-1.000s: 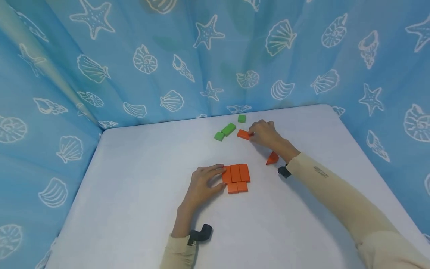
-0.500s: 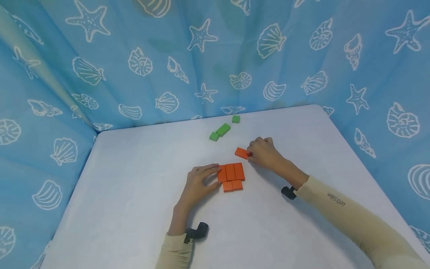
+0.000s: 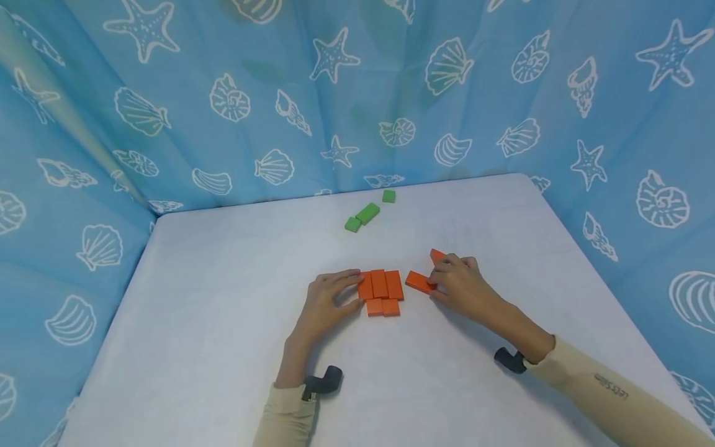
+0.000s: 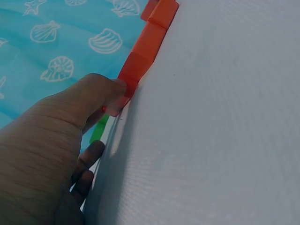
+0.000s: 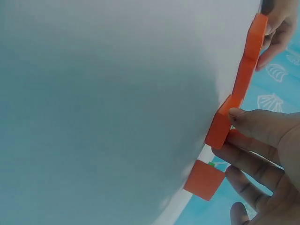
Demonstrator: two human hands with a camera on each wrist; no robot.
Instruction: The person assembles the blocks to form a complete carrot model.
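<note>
A group of flat orange blocks [image 3: 380, 284] lies on the white table, three upright rectangles side by side above two small squares. My left hand [image 3: 329, 304] holds the leftmost rectangle between thumb and fingers, at its far and near ends. Just right of the group, my right hand [image 3: 466, 285] pinches another orange rectangular block [image 3: 418, 282] by its right end, thumb on the near side in the right wrist view. A further orange block [image 3: 437, 256] lies just beyond the right fingers, partly hidden by them; its face shows in the right wrist view.
Several green blocks lie farther back on the table: a small square [image 3: 353, 224], a rectangle [image 3: 368, 213] touching or close to it, and another square [image 3: 388, 196]. A blue shell-print curtain [image 3: 335, 93] closes off the back and sides.
My right hand has brought its orange block from near the green blocks towards me, to the right of the group. The middle rectangle sits slightly farther back. My left hand stays at the group.
</note>
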